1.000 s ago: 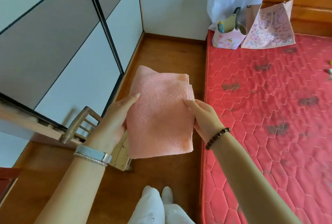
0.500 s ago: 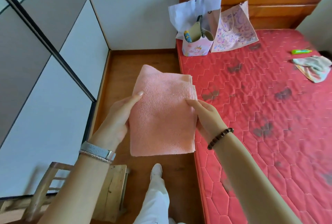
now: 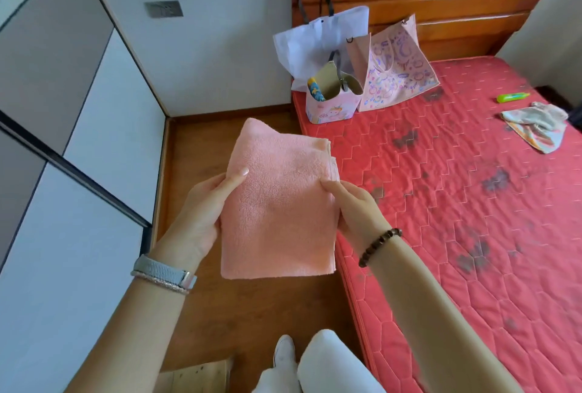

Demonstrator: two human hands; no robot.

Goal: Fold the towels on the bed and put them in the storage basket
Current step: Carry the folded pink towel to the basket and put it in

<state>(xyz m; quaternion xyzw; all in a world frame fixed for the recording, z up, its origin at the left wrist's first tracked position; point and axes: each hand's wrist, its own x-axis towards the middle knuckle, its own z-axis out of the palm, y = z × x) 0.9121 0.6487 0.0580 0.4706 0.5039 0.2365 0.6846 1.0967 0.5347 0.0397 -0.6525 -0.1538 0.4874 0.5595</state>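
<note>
A folded pink towel (image 3: 277, 203) hangs in the air above the wooden floor, beside the bed's left edge. My left hand (image 3: 201, 213) grips its left side, thumb on top. My right hand (image 3: 352, 207) pinches its right side. A small pink storage basket (image 3: 330, 109) with items inside stands at the head corner of the red mattress (image 3: 456, 203). A crumpled light-coloured towel (image 3: 538, 125) lies at the far right of the bed.
A white bag (image 3: 315, 43) and a pink patterned bag (image 3: 396, 74) lean on the wooden headboard behind the basket. A green tube (image 3: 511, 97) lies near the crumpled towel. Wardrobe doors (image 3: 63, 140) line the left. A wooden chair (image 3: 195, 377) sits at the bottom edge.
The view has swung right and up towards the bed's head, bringing the basket and far towel into view. The chair dropped to the bottom edge. Both hands keep their hold on the pink towel.
</note>
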